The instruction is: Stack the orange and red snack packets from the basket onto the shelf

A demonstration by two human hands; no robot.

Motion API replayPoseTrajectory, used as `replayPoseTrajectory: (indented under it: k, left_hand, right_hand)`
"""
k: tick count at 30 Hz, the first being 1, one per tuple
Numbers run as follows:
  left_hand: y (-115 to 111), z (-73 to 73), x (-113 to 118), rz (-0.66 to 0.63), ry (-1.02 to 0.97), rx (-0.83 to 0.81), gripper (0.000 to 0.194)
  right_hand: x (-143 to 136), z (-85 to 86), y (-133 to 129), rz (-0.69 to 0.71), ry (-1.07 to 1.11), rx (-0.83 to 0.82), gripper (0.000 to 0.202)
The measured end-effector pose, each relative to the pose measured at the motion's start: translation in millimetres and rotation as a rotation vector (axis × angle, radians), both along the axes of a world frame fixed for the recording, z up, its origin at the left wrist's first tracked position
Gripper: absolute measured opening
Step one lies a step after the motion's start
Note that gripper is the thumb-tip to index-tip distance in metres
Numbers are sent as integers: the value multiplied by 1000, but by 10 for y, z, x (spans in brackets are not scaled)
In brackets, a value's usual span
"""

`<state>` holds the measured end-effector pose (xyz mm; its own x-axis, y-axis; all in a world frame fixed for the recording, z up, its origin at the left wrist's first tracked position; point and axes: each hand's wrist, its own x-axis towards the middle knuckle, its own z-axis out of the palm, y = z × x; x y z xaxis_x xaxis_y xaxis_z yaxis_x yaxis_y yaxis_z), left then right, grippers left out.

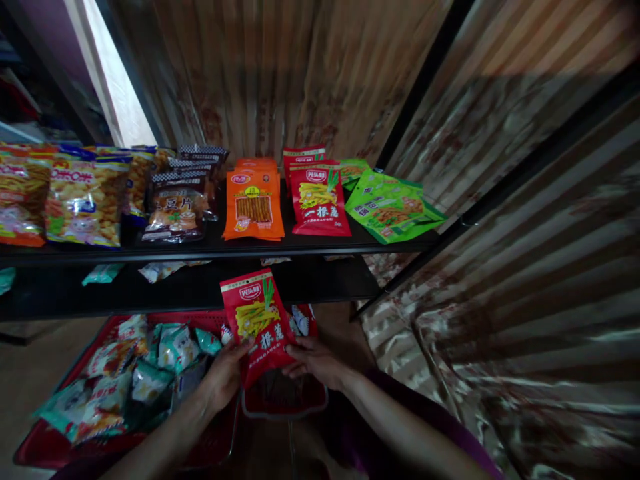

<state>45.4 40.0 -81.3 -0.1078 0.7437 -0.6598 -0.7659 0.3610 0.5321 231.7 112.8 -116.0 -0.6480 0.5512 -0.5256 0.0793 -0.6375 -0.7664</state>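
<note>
A red snack bag [259,320] is held up, slightly tilted, below the front edge of the upper shelf. My left hand [227,373] grips its lower left edge, and my right hand [313,362] holds its lower right edge. Behind and below the bag is a small red basket [286,408], with some packets partly visible in it. On the black upper shelf [215,251], a matching red bag [320,200] stands in front of another one, between orange packets [253,203] and green packets [390,205].
A larger red basket [37,451] with several teal-and-white packets sits at the lower left. Yellow snack bags [85,200] and dark packets [177,203] fill the shelf's left part. A black post [430,257] and pleated curtain [500,280] stand at right.
</note>
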Motion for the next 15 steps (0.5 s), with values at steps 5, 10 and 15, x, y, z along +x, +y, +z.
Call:
replayPoseTrajectory:
  k: [5,10,15]
  left_hand:
    - [-20,-4,108,-73,-54,-25,68]
    - [-56,-11,169,-115,-91,-19,72]
    - [-97,-1,172,-106,-111,-131,87]
  right_hand:
    - [106,10,-13,87,-93,41,60]
    - [178,5,-24,102,-161,44,64]
    - [183,8,-10,65,-164,62,59]
